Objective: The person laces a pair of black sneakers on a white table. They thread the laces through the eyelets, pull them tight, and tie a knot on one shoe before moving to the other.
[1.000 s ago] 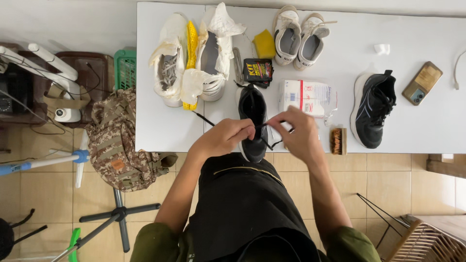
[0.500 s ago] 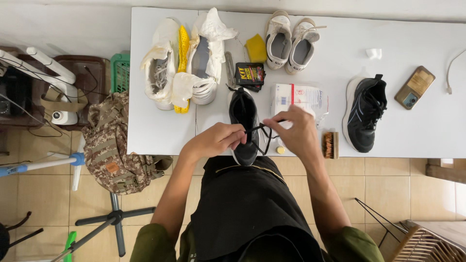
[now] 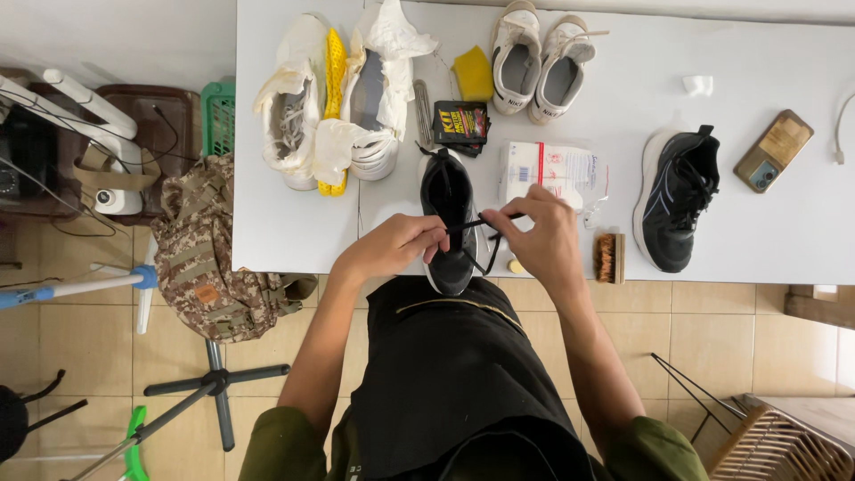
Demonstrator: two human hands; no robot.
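I see one black shoe (image 3: 448, 207) at the near edge of the white table (image 3: 285, 233), right in the middle of my view, with its toe pointing to 6 o'clock. One black lace (image 3: 482, 222) runs across the top of it. The left hand (image 3: 398, 245) sits at 9 o'clock from the shoe, and its fingers are curled in and pinching the lace. The right hand (image 3: 540, 238) sits at 3 o'clock from the shoe, and its thumb and first finger are pressed together on the other end of the lace. At 3 o'clock from the right hand lies one small brown brush (image 3: 608, 257). At 12 o'clock from that hand lies one white packet (image 3: 554, 167), and at 12 o'clock from the shoe there is one small dark tin (image 3: 460, 122). One more black shoe (image 3: 676, 199) lies farther off at 3 o'clock, so I count two black shoes. At 10 o'clock from the middle shoe are two white shoes with paper (image 3: 341, 93) stuffed in and around them. At 1 o'clock are two small white sneakers (image 3: 536, 56) side by side. One phone (image 3: 772, 150) lies far off at 3 o'clock. Down on the floor at 8 o'clock leans one spotted brown backpack (image 3: 207, 260).
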